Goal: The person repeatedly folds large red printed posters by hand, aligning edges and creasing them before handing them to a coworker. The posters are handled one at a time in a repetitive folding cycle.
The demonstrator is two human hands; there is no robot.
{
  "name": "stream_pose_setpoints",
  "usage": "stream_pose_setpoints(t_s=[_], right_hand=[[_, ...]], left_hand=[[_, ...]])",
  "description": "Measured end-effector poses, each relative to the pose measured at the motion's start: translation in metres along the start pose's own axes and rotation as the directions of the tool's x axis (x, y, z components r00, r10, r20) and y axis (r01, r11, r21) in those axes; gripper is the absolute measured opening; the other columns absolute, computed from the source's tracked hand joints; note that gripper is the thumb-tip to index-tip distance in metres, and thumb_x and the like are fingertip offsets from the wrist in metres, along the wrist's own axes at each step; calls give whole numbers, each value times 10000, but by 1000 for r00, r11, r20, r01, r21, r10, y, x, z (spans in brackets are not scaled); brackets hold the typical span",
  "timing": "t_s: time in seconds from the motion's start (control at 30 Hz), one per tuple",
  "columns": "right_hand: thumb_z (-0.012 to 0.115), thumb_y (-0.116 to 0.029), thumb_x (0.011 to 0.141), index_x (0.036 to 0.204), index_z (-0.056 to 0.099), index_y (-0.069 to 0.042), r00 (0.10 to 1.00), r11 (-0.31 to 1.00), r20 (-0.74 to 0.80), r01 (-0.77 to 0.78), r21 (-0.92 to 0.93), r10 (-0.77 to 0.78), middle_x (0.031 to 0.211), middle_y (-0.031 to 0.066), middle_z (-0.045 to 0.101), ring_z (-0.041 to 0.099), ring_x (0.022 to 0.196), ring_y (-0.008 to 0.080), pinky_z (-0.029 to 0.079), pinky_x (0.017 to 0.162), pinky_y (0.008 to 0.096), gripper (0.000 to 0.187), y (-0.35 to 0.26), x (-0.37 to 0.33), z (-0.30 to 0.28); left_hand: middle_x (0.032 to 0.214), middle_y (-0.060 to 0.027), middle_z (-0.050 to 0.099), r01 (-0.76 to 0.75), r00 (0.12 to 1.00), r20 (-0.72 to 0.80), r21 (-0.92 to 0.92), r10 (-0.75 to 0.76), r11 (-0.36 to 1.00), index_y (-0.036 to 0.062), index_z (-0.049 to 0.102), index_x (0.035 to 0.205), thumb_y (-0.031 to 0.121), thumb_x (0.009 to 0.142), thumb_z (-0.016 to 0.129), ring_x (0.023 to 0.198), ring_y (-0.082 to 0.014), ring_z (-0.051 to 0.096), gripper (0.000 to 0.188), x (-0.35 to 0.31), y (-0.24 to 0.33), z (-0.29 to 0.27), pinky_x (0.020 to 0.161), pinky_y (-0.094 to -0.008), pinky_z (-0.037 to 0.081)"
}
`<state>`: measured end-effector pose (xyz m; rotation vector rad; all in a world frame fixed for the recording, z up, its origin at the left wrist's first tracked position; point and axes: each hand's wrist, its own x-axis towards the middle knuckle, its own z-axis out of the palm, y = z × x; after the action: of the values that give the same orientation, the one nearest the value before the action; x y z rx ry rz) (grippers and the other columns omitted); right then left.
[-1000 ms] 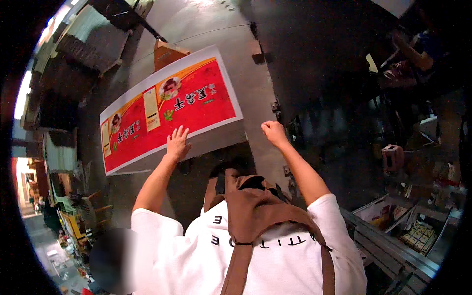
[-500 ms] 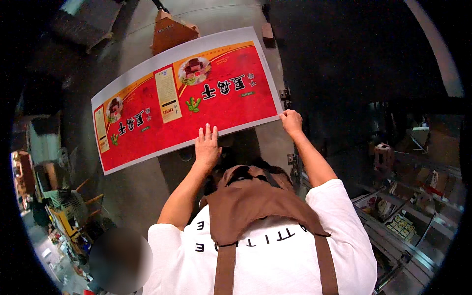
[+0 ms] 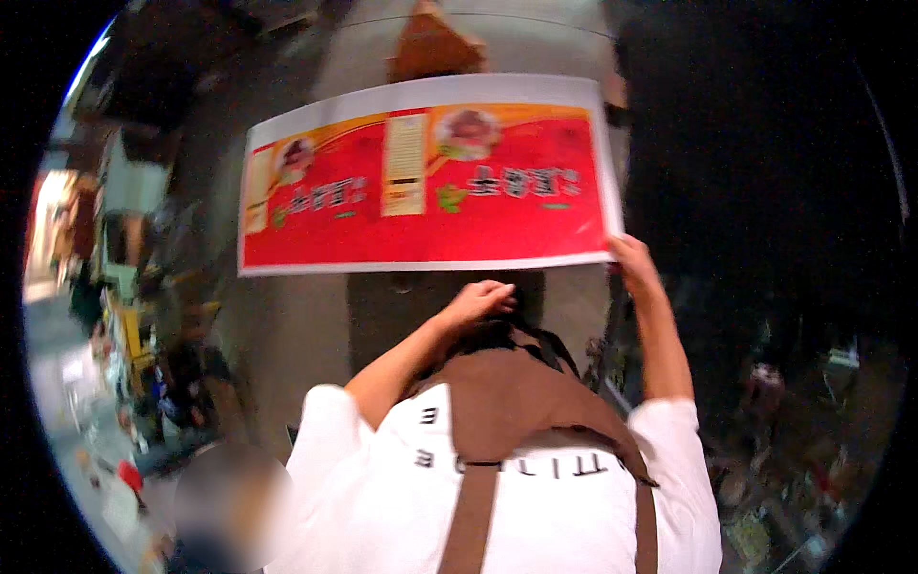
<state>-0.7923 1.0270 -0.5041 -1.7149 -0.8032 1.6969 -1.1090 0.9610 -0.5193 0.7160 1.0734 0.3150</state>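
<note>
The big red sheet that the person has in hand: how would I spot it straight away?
Start at the grey floor in front of the person in the white shirt with brown apron straps. The big red sheet spreads flat above it, its near right corner held by the right hand. Its bright red print inside a white border sets it apart from the dim clutter around.

— We see the sheet point(image 3: 426, 172) swung level since a second ago, no longer slanting down to the left.

— And our left hand point(image 3: 478, 301) has dropped below its edge; our right hand point(image 3: 631, 263) has slid to the lower right corner.
</note>
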Motion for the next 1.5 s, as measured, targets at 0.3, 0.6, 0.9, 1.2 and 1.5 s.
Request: stream_pose_setpoints(t_s=[0.3, 0.6, 0.9, 1.2, 1.5], right_hand=[[551, -339, 841, 969, 576, -74, 986, 989, -85, 147, 8, -146, 774, -13, 588, 510, 586, 73, 396, 476, 211, 295, 2, -30, -14], [577, -378, 811, 979, 557, -78, 974, 974, -63, -216, 63, 220, 814, 20, 610, 570, 622, 151, 450, 497, 272, 344, 4, -15, -2], [597, -355, 800, 1102, 524, -34, 974, 980, -118, -188, 60, 194, 938, 69, 624, 607, 782, 178, 503, 644, 314, 447, -58, -46, 29], [525, -458, 816, 1038, 544, -5, 950, 941, -247, -247, -232, 189, 832, 106, 635, 624, 640, 192, 493, 541, 303, 504, -108, -46, 89], [510, -479, 804, 967, 568, 8, 994, 966, -105, -37, -257, 10, 810, 93, 623, 599, 630, 163, 495, 544, 271, 517, -196, 17, 168]], left_hand=[[1218, -79, 500, -755, 643, -701, -647, 309, 103, 68, 414, 1236, 424, 808, 559, 1138, -260, 451, 575, -45, -14, -149, 1002, -423, 332], [1164, -71, 531, -865, 464, -828, -347, 314, 362, 67, 448, 1202, 350, 901, 427, 1043, -212, 524, 414, -166, -45, -404, 887, -355, 449], [996, -88, 616, -110, 793, -582, -425, -178, 899, 52, 570, 1065, 386, 779, 611, 926, -213, 577, 442, -252, 5, -554, 849, -395, 446], [958, -111, 604, 296, 823, -444, -197, -354, 935, 22, 546, 1054, 314, 741, 675, 808, -229, 605, 448, -236, 61, -551, 713, -374, 521], [1005, -83, 609, 37, 960, -278, 11, -32, 999, -11, 508, 1108, 281, 756, 660, 926, -153, 574, 482, -200, 177, -495, 842, -300, 435]])
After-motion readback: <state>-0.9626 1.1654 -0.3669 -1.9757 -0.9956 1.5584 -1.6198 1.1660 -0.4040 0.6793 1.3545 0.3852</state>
